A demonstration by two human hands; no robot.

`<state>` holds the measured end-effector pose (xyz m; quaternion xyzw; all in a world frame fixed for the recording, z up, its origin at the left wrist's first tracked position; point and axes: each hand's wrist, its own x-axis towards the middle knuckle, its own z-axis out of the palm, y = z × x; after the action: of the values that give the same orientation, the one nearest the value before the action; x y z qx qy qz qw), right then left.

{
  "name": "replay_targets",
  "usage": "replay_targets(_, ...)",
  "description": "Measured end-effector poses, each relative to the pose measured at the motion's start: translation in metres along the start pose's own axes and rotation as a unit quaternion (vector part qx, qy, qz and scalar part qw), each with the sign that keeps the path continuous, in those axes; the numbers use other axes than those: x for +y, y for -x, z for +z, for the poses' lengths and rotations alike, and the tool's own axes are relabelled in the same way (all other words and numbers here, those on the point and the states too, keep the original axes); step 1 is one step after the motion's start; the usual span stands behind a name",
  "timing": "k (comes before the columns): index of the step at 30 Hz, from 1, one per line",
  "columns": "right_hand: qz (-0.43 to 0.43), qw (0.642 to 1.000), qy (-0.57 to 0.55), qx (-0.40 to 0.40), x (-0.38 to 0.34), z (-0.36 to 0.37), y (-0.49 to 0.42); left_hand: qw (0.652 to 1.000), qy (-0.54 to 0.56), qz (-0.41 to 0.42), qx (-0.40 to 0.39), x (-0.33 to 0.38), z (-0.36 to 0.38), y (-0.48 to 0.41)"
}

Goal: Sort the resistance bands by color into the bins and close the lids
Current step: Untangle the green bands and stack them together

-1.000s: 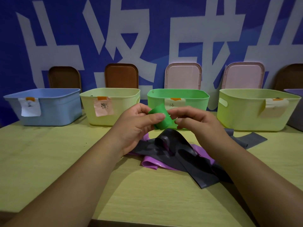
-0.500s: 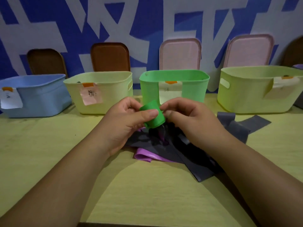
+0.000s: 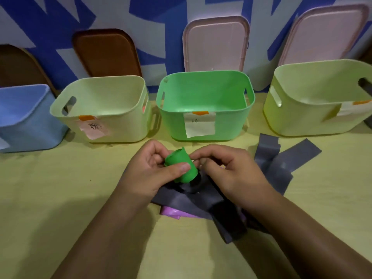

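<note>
A rolled green band (image 3: pixel 180 165) is held just above the table, in front of the green bin (image 3: pixel 205 106). My left hand (image 3: pixel 153 170) grips the roll with the thumb across its front. My right hand (image 3: pixel 227 170) pinches the roll's right end with curled fingertips. Under both hands lies a heap of dark grey bands (image 3: pixel 281 162) with a purple band (image 3: pixel 173 211) showing beneath. The green bin looks empty and carries a white label.
A blue bin (image 3: pixel 24 119), a cream bin (image 3: pixel 104 109) with a pink label and a yellow-green bin (image 3: pixel 322 97) stand in the same row. Brown lids (image 3: pixel 106 53) and pink lids (image 3: pixel 215 43) lean against the blue and white wall behind the bins.
The view has tilted down and moved nearer, so the bins' insides now show. Both hands still hold the green roll, lower in the view and closer to the heap.
</note>
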<state>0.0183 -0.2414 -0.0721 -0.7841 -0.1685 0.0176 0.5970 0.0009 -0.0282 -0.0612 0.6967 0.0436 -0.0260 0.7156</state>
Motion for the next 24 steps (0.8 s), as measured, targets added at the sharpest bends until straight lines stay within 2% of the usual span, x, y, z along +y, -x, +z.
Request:
replay_targets(4, 0.037, 0.999, -0.03, 0.021, -0.04, -0.032, -0.033, 0.999, -0.039, -0.02, -0.002, 0.063, 0.012, -0.024)
replay_targets(8, 0.059, 0.986, -0.038, 0.153, -0.072, -0.064, -0.072, 0.994, -0.105, -0.029, -0.009, 0.12, 0.03, -0.07)
replay_targets(10, 0.067, 0.973, 0.008, 0.219, -0.074, -0.083, -0.093, 0.988, -0.149, -0.039, -0.013, 0.133, 0.039, -0.101)
replay_targets(12, 0.071, 0.96, 0.102, 0.251, -0.065, -0.1, -0.114, 0.976, -0.207, -0.063, -0.001, 0.136, 0.052, -0.132)
replay_targets(14, 0.082, 0.945, 0.193, 0.252, -0.052, -0.111, -0.128, 0.96, -0.267, -0.086, 0.004, 0.133, 0.069, -0.158)
replay_targets(16, 0.112, 0.937, 0.233, 0.234, -0.039, -0.115, -0.136, 0.946, -0.306, -0.105, -0.007, 0.125, 0.086, -0.18)
replay_targets(19, 0.165, 0.934, 0.243, 0.204, -0.023, -0.114, -0.14, 0.939, -0.313, -0.141, -0.031, 0.101, 0.108, -0.212)
replay_targets(21, 0.16, 0.938, 0.236, 0.199, -0.018, -0.112, -0.138, 0.93, -0.324, -0.17, -0.037, 0.085, 0.119, -0.229)
replay_targets(24, 0.133, 0.939, 0.248, 0.196, -0.012, -0.11, -0.134, 0.897, -0.389, -0.204, -0.042, 0.066, 0.136, -0.242)
